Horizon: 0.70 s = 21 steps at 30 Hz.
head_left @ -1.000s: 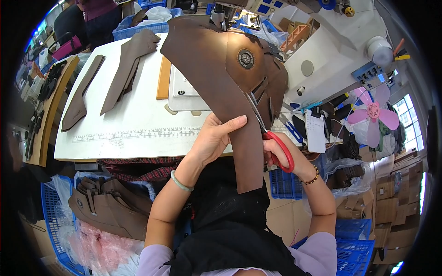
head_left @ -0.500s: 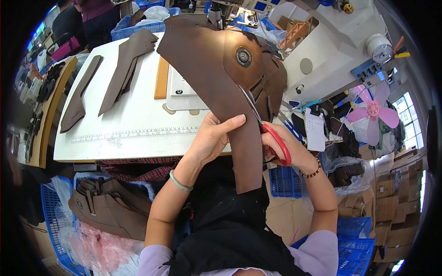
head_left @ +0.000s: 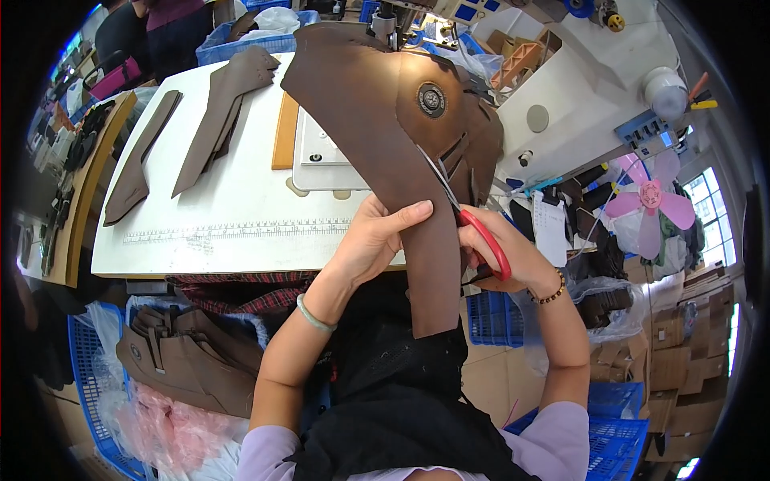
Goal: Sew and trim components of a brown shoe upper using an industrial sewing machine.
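A large brown leather piece (head_left: 353, 108) with a round dark emblem (head_left: 431, 99) reaches from the sewing machine down over the table's front edge. My left hand (head_left: 371, 232) grips its narrow strip, thumb on top and fingers underneath. In my right hand (head_left: 501, 244) is a pair of scissors (head_left: 488, 244) with red handles. Their blades lie along the strip's right edge, pointing up and away, just below the emblem; whether they touch the leather I cannot tell. The fingers of my right hand are partly hidden behind the handle.
A sewing machine (head_left: 577, 96) stands at the right of the white table (head_left: 257, 184). More brown leather pieces (head_left: 216, 112) lie on its left side. At lower left, a blue crate (head_left: 90, 377) stands by stacked leather parts (head_left: 192, 361). A pink fan (head_left: 651, 194) is at right.
The view has shifted slightly. Both hands, the leather and the scissors hold nearly the same places relative to each other.
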### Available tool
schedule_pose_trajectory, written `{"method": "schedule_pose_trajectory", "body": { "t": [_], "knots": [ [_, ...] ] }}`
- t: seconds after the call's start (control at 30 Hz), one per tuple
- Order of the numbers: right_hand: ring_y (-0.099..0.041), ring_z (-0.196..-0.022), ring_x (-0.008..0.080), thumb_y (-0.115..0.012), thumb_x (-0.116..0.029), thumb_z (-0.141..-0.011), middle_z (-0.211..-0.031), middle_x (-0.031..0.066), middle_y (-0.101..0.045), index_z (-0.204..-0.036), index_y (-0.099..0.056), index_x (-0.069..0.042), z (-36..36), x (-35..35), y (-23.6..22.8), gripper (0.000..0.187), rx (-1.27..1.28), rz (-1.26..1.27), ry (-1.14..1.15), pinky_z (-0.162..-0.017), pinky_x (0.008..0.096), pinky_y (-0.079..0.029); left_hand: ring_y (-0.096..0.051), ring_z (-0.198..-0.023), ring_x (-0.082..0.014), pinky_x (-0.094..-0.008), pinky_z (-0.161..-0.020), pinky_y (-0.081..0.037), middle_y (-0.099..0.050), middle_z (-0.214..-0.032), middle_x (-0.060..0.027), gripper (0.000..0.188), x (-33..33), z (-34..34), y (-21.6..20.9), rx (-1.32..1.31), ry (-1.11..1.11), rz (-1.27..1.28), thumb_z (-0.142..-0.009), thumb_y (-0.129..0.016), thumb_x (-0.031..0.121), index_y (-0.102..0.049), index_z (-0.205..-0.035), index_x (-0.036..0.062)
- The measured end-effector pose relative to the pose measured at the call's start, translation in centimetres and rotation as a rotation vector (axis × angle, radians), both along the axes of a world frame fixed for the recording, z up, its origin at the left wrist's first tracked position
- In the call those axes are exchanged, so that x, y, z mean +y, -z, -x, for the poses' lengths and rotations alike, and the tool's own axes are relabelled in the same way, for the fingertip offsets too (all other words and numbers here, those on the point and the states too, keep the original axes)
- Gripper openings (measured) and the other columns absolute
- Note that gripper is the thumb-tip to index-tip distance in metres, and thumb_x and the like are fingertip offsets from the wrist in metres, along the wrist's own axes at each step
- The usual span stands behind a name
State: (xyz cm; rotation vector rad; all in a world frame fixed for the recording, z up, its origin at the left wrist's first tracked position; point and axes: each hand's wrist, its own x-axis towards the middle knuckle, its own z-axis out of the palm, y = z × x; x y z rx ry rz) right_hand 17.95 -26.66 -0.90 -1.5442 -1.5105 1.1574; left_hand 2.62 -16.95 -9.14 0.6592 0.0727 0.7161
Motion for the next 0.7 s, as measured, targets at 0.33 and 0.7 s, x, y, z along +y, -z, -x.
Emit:
{"method": "schedule_pose_trajectory", "body": {
  "t": [0.33,0.7],
  "knots": [
    [-0.041,-0.048,0.0016,-0.046,-0.023,-0.093,-0.057,-0.0054,-0.040,-0.073,-0.049,-0.004,0.2,0.8,-0.2,0.028,0.011,0.101,0.048,-0.045,0.0182,-0.037,-0.062,-0.091,-0.0144,-0.0293,-0.079,-0.051,-0.063,-0.100,-0.0081,0.028,0.2,0.0,-0.1,0.009,0.047,-0.022,-0.085,-0.064,0.012,-0.055,-0.109,0.0002],
    [-0.044,-0.053,0.0018,-0.048,-0.025,-0.092,-0.063,-0.0047,-0.043,-0.077,-0.049,-0.006,0.0,0.6,0.1,0.024,0.106,0.102,0.047,-0.046,0.0187,-0.037,-0.061,-0.094,-0.0156,-0.0329,-0.082,-0.050,-0.061,-0.105,-0.0085,0.032,3.1,0.5,-1.7,0.027,-0.202,-0.056,-0.087,-0.061,0.014,-0.050,-0.112,-0.0003]
  ]
}}
